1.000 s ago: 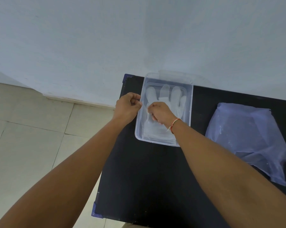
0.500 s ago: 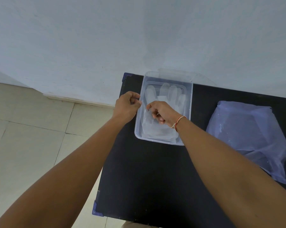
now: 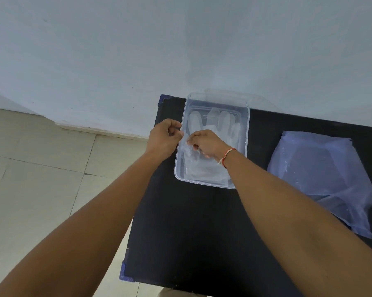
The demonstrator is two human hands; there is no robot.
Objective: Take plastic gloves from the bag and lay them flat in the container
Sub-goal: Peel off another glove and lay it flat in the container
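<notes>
A clear rectangular plastic container point(image 3: 247, 133) stands at the back left of the black table. Inside it lie thin clear plastic gloves point(image 3: 219, 123), fingers pointing toward the wall. My left hand point(image 3: 164, 137) hovers at the container's left rim, thumb and fingers pinching the edge of a glove. Over the container's left half, my right hand point(image 3: 204, 142) pinches the same thin film with curled fingers. A bluish translucent plastic bag point(image 3: 322, 174) lies flat on the table to the right, apart from both hands.
The black table point(image 3: 191, 232) stands against a pale wall point(image 3: 180, 43); its left edge drops to a tiled floor point(image 3: 37, 172). Blue corner caps mark the table's left corners.
Both hands stay at the container's left rim. The right hand has shifted slightly along the glove and its fingers have reworked the film; the camera has tilted a little.
</notes>
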